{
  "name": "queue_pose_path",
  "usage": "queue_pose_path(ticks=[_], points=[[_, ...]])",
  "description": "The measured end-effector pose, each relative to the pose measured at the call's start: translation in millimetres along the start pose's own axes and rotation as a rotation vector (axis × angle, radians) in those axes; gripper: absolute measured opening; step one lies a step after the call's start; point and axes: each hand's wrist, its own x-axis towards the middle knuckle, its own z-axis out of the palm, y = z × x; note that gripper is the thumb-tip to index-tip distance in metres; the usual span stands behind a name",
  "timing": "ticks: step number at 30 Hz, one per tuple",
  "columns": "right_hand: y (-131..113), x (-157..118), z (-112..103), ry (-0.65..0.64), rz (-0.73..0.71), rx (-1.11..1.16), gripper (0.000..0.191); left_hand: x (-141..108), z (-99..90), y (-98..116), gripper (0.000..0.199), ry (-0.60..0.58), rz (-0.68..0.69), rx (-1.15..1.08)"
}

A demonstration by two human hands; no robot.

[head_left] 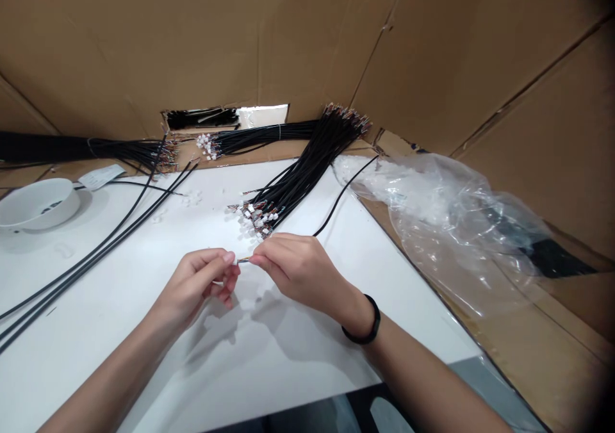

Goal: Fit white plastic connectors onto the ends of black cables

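Observation:
Between my two hands runs a short stretch of thin coloured wires (244, 260). My left hand (204, 279) pinches a small white connector (235, 261) at the left end of the wires, mostly hidden by the fingertips. My right hand (293, 269), with a black band on the wrist, is closed round the wires and the end of a black cable (339, 199) that curves away behind it to the upper right. Just beyond the hands lies a bundle of black cables (307, 164) with white connectors at its near end.
A white bowl (62, 212) with small dark items stands at the left, beside a paper label (100, 177). Loose black cables (110, 244) cross the left side. More bundles (269, 135) lie along the cardboard wall (202, 42). Clear plastic bags (446, 209) are at the right.

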Motion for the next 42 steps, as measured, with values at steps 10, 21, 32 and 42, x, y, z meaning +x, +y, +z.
queue_pose_path(ticks=[10, 21, 32, 42], points=[[-2.1, 4.8, -7.9, -0.144, 0.322, 0.349, 0.035, -1.9, -0.4, 1.5, 0.024, -0.014, 0.116, 0.166], [10.3, 5.9, -4.2, -0.391, 0.381, 0.620, 0.023, -5.3, 7.7, 10.7, 0.027, 0.153, 0.200, 0.597], [12.5, -0.1, 3.0, -0.037, -0.316, -0.311, 0.021, 5.7, 2.5, -0.9, 0.025, 0.112, -0.067, 0.051], [32.1, 1.1, 9.6, -0.072, -0.299, -0.113, 0.023, 6.8, 6.0, -15.0, 0.027, 0.166, -0.009, 0.420]])
